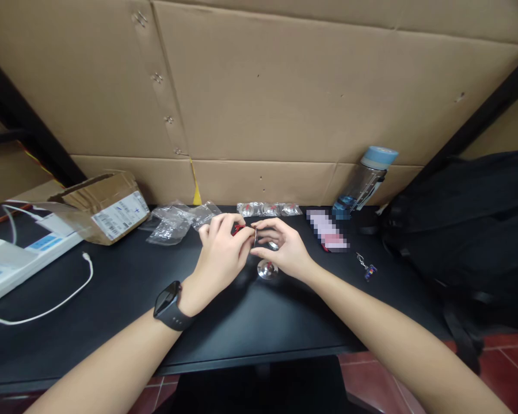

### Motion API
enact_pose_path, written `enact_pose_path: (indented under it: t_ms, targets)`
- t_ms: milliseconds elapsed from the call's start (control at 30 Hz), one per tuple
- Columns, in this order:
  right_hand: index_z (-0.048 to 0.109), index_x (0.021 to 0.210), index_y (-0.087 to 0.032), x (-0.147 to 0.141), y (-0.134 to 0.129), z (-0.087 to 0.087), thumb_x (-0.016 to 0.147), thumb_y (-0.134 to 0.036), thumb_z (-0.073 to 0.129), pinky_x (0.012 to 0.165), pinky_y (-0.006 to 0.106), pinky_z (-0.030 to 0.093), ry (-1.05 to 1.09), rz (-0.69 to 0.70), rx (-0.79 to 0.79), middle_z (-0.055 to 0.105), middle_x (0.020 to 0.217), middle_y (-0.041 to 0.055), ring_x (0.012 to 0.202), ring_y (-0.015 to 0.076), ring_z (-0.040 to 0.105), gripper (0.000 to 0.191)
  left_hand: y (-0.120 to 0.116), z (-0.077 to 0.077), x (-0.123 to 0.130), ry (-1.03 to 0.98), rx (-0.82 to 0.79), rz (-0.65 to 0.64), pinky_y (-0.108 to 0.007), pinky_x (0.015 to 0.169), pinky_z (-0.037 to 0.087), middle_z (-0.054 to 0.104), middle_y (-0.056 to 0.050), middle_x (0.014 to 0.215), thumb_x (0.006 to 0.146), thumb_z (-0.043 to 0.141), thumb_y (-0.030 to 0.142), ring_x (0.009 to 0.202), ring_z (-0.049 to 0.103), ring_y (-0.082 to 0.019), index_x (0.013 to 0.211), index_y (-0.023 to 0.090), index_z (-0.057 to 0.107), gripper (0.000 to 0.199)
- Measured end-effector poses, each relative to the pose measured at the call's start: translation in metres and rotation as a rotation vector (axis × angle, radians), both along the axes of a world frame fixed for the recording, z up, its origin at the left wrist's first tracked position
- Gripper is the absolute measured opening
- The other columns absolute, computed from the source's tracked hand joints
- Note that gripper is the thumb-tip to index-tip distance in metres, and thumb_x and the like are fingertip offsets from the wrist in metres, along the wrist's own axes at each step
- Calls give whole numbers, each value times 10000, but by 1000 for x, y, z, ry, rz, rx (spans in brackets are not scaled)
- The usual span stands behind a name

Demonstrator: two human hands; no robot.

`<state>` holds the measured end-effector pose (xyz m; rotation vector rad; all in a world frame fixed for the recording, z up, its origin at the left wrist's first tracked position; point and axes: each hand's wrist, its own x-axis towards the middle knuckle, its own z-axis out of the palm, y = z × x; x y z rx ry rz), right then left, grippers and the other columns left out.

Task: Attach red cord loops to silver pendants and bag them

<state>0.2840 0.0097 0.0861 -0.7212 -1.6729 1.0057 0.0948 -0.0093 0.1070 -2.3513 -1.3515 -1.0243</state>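
Note:
My left hand (224, 244), with a black watch on its wrist, has its fingers closed around something red. My right hand (285, 247) faces it, thumb and fingers curled on a thin metal disc (255, 236) seen edge-on between the two hands. Below them, a shiny round metal piece (267, 269) with a red mark lies on the black table (242, 328). Part of another silvery round piece (273, 245) shows under my right fingers. Behind the hands lie several similar discs in clear wrappers (269, 209).
Clear plastic bags (170, 223) and an open cardboard box (112, 210) are at the left, beside a white power strip (26, 267) and cable. To the right are a pixelated phone-like item (328, 231), a bottle (360, 181), a keychain (370, 272) and a black bag (470, 236).

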Motion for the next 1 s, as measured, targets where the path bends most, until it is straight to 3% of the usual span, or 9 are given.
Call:
enact_pose_path:
  t_ms: [267, 533, 700, 1000]
  targets:
    - [603, 1128, -231, 3, -1, 6, 738, -327, 871, 939, 364, 612, -1, -18, 10, 661, 1275, 79, 1093, 235, 711, 483, 7, -1, -2, -60, -78, -67, -420, 865, 316, 667, -86, 1152, 988, 573, 318, 1141, 520, -280, 982, 245, 689, 136]
    - [550, 1119, -255, 5, -2, 16, 714, -318, 890, 973, 412, 607, 138, 123, -95, 627, 1265, 60, 980, 192, 723, 533, 4, 5, -2, -181, -47, -55, -421, 882, 271, 767, -19, 973, 992, 586, 279, 1107, 618, -242, 927, 241, 678, 120]
    - [523, 1138, -273, 7, -3, 20, 712, -299, 892, 1024, 457, 582, 163, 178, -120, 617, 1305, 61, 1019, 206, 718, 565, 2, 11, -4, -238, 34, -36, -417, 884, 289, 773, -14, 973, 954, 656, 296, 1047, 651, -233, 879, 241, 695, 101]
    - [508, 1170, -281, 11, -3, 22, 674, -350, 920, 1036, 500, 573, 152, 183, -135, 621, 1338, 79, 1062, 242, 715, 649, -2, 13, -5, -273, 0, -131, -416, 905, 358, 789, 3, 943, 954, 659, 297, 1064, 644, -229, 894, 270, 741, 105]
